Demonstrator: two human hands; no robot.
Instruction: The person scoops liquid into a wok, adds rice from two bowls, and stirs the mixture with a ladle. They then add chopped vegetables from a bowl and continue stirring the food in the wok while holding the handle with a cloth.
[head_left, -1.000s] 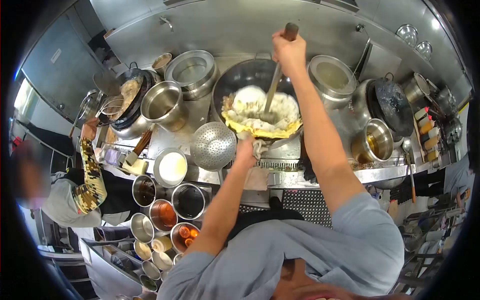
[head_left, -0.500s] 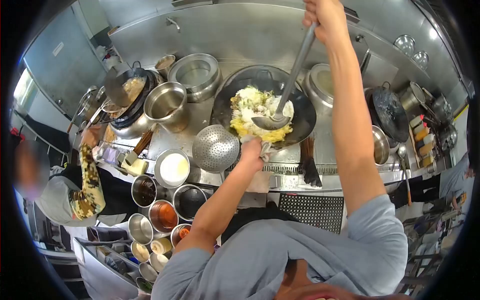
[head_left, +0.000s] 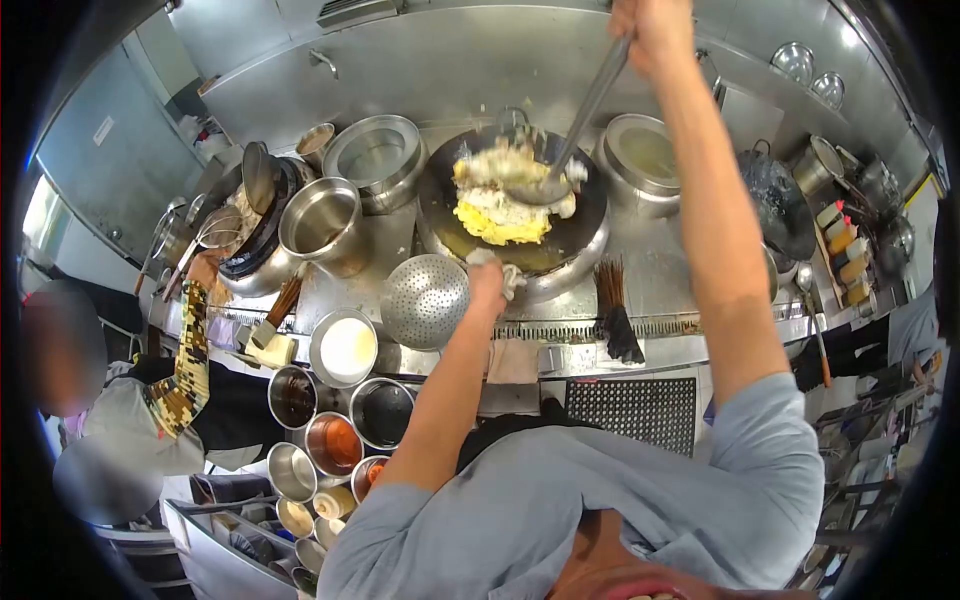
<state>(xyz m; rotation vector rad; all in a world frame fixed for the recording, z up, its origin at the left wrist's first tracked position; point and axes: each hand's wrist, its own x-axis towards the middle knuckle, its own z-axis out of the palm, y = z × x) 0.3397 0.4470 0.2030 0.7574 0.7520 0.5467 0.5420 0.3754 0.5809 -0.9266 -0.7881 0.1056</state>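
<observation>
My right hand [head_left: 652, 38], high at the top right, is closed around the long handle of a ladle [head_left: 588, 105]. The ladle's bowl is inside a dark wok [head_left: 575, 240], against a mass of yellow egg and white rice [head_left: 505, 215]. The upper part of this food is motion-blurred, with bits in the air near the back rim. Down at the wok's near edge, my left hand [head_left: 487, 285] grips a folded cloth [head_left: 512, 282] against the rim. The cloth and fingers hide that bit of rim.
A perforated strainer [head_left: 425, 300] lies left of my left forearm. Steel pots [head_left: 322, 225] and sauce containers [head_left: 333, 443] stand at the left. A bamboo brush [head_left: 613, 310] is right of the wok. A co-worker's patterned sleeve [head_left: 183, 365] reaches toward another wok [head_left: 270, 235].
The wok has shifted away from me and sits tilted, baring its stove ring at the front. Its food has moved toward the back and partly lifted. The ladle's bowl has moved backward too.
</observation>
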